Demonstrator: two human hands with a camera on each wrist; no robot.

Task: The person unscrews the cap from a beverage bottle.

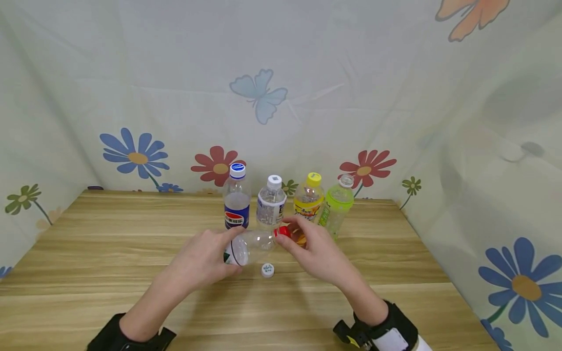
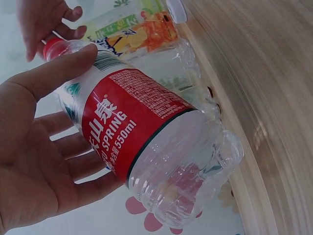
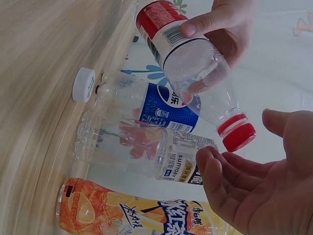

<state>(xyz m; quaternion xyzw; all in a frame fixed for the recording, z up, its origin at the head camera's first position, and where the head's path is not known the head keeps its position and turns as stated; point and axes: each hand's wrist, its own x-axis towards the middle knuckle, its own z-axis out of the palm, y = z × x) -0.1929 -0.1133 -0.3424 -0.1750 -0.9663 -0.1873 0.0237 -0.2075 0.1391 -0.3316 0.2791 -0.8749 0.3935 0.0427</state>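
In my left hand [image 1: 204,256] I grip a clear plastic water bottle [image 2: 142,122] with a red and white label and a red cap [image 3: 238,136]. The bottle is tilted on its side above the table, its cap end toward the right. Around that cap is my right hand [image 1: 313,251], with thumb and fingers spread apart; in the right wrist view the thumb stands off the cap and the fingertips lie close beside it. Whether a fingertip touches it I cannot tell. A loose white cap [image 1: 268,270] lies on the table below the bottle.
Behind the hands stand a cola bottle [image 1: 237,202] with a blue label, a clear bottle with a white cap [image 1: 274,182], a yellow-capped tea bottle [image 1: 309,200] and a green-labelled bottle [image 1: 340,202]. The wooden table [image 1: 131,234] ends at a flowered curtain [image 1: 175,97].
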